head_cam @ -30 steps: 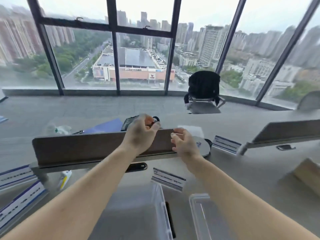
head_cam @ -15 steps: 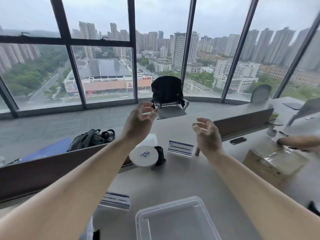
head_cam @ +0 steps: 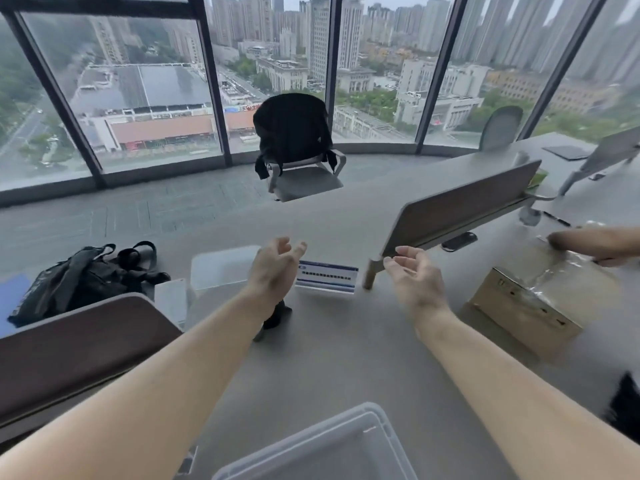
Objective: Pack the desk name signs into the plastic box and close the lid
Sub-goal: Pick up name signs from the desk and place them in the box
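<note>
Head view: my left hand (head_cam: pixel 273 271) and my right hand (head_cam: pixel 417 278) are both raised over the grey surface (head_cam: pixel 329 358), palms turned toward each other. Left grip: wide, fingers spread, holding nothing. Right grip: wide, fingers loosely curled, holding nothing. The name sign (head_cam: pixel 327 278), white with blue bands, stands upright on the surface between the two hands, its left end just beside my left hand; whether they touch cannot be told. The clear plastic box (head_cam: pixel 332 445) sits at the near edge of the surface, well apart from the sign, open side up. A brown divider panel (head_cam: pixel 460 206) stands behind my right hand. A cardboard box (head_cam: pixel 526 306) rests at the right, with another person's hand (head_cam: pixel 595 242) on its top. A black bag (head_cam: pixel 86 278) lies at the left.
</note>
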### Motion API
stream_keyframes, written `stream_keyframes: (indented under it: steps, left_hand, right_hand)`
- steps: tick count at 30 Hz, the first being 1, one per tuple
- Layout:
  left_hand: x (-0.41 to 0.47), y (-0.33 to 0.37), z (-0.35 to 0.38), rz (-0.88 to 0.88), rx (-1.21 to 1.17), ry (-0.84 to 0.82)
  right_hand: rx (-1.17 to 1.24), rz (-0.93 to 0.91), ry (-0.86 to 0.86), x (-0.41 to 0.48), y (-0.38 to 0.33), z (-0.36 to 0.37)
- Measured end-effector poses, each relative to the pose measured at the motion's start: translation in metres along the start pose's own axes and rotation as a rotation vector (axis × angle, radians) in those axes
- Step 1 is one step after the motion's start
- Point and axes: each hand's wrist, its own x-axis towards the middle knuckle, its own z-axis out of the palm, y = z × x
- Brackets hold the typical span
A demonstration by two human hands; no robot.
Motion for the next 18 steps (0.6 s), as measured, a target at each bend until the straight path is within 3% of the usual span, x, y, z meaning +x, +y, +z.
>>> stream_keyframes:
  steps: [9,18]
  left_hand:
    - [0.127,-0.108,0.05,-0.126,-0.02,0.067]
    - [0.218,-0.208,0.117,-0.168,-0.017,0.11]
  right_hand:
    - [-0.075,0.081,-0.086,0.131,0.119,0.061]
    - [-0.022,0.146,-0.19,0.197,0.213,0.147]
